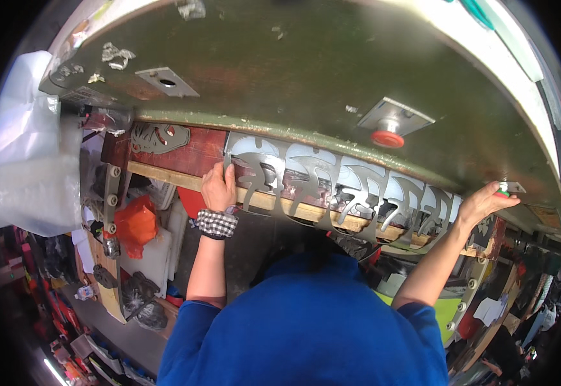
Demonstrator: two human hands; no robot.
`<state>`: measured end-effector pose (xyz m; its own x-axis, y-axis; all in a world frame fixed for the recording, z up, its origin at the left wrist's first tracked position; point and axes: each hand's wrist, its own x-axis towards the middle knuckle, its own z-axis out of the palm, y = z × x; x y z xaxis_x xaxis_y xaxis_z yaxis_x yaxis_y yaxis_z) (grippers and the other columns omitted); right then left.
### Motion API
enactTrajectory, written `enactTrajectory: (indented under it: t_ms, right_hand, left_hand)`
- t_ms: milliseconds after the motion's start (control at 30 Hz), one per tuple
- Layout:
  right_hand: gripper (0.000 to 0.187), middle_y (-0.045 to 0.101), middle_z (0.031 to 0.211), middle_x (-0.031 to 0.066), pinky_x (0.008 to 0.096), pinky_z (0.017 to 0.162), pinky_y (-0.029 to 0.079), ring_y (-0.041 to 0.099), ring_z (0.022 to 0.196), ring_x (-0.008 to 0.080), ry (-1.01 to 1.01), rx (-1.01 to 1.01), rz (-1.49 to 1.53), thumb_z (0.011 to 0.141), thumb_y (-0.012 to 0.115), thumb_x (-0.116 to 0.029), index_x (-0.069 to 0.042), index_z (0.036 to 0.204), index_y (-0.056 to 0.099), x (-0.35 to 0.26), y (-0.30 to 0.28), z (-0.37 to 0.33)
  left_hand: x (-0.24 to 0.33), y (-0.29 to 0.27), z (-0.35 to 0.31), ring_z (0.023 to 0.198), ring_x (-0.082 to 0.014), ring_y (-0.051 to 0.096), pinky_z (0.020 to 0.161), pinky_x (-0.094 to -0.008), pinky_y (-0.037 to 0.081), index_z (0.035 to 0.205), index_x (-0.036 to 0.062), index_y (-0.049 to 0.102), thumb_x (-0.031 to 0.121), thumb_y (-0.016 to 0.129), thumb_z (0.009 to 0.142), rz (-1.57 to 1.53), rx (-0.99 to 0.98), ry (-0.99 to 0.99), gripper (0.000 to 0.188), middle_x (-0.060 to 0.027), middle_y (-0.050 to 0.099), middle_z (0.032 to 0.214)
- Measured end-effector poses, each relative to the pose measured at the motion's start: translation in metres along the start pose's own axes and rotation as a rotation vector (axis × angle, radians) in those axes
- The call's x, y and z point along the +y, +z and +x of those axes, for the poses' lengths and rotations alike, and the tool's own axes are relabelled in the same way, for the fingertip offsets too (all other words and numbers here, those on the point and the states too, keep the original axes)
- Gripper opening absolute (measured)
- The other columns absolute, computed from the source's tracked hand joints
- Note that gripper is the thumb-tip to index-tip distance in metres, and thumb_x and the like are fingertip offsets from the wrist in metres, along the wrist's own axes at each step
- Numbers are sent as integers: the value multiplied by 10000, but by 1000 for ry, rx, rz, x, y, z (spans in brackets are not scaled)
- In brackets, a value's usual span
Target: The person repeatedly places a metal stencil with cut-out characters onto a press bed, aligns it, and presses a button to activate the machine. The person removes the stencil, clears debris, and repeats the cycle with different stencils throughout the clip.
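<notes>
A long grey sheet with a row of large curved cut-outs [282,168] lies along the red-brown work board [197,157], its lower edge drooping over the wooden front strip. At the sheet's left end, my left hand [216,190] pinches its edge between thumb and fingers. My right hand [486,203] is raised beyond the sheet's right end, its fingers stretched out against a green push button [502,193] on the machine's dark green body. That hand holds nothing. Part of the button is hidden behind the fingers.
Above the board spans the dark green machine body [261,71], with a red mushroom button [387,138]. A grey cut-out piece [159,137] lies at the board's left. Clear plastic sheeting [33,154] hangs at far left; an orange bag [137,225] sits below the board.
</notes>
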<state>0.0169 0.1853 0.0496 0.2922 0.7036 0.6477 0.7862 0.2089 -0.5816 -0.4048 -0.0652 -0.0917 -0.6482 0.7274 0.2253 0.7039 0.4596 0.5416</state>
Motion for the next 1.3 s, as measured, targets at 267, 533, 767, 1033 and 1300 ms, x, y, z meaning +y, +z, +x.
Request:
enactTrajectory:
  t_ms: [267,533,767,1033,1300]
  right_hand:
    - [868,201,1477,299,471,1132,194,216,1376,407,-52,-100,-122,924,571,-421,63,1464,94,54,-21,-31]
    - [380,685,900,113,280,767,498,630,819,147,332,-179,92,921,637,-266,62,1112,630,157,-42,-123]
    - [345,681,973,110,263,795,498,627,870,138,645,-346,224,906,654,-164,51,1170,599,173,-79,-130]
    - [384,654,1108,116,306,916,490,614,1025,189,163,-403,564,916,597,-70,-19,1288,514,-24,-7,-156]
    - [1090,196,1364,404,582,1060,284,175,1298,580,-331,-905,299,559,875,-222,-90,1458,272,-193,20,-304]
  left_hand:
    - [1,3,15,680,-360,592,664,-454,431,875,67,594,192,459,966,-32,22,46,206,-142,619,696]
    - [-5,2,11,691,-359,606,675,-475,452,878,58,595,231,473,971,-110,2,6,231,-110,619,632]
    - [-14,-13,-23,755,-394,594,683,-489,446,830,37,593,236,510,950,-179,-56,-86,247,-180,624,736]
    - [-7,-57,-68,776,-348,587,740,-447,450,1043,43,610,156,537,925,-283,134,-119,179,-167,601,800]
    - [30,-52,-64,868,-296,553,770,-405,446,1117,56,628,83,583,852,-12,20,215,270,-114,556,882]
